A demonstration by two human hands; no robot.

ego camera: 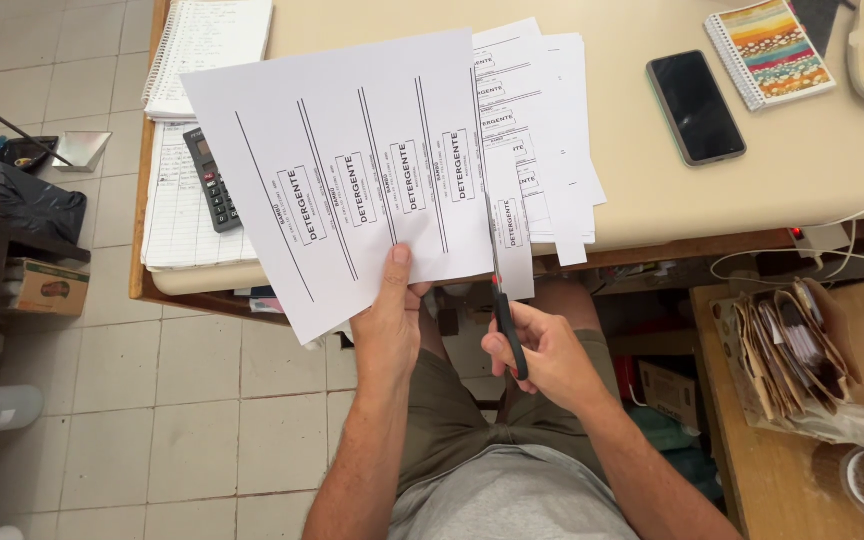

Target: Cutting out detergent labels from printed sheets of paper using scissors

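Scissors – 1, right hand | sheet – 1, left hand

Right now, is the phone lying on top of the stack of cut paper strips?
No, the phone lies on bare table, apart from the paper strips to its left.

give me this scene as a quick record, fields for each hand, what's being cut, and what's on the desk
left hand: holds the printed sheet by its lower edge, thumb on top
right hand: works the scissors, fingers through the handles
cut: blades run up along a ruled line near the sheet's right edge; a narrow strip hangs to the right
desk: stack of cut label sheets, calculator, lined notepad, black phone, striped spiral notebook
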